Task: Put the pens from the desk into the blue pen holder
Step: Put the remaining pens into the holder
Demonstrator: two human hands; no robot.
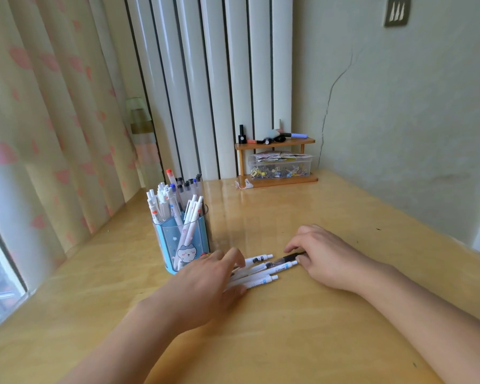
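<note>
Several white pens (261,273) lie side by side on the wooden desk (288,342), with a black-capped pen (288,257) among them. My left hand (208,284) rests over their left ends, fingers curled around the bundle. My right hand (324,256) touches their right tips, fingers bent over the black pen. The blue pen holder (182,242), with a cartoon cat on it, stands just left of the pens and holds several pens upright.
A small wooden shelf (277,162) at the desk's far edge carries a clear box of clips and some markers. A white radiator rises behind it. Curtains and a window are at the left, a wall at the right.
</note>
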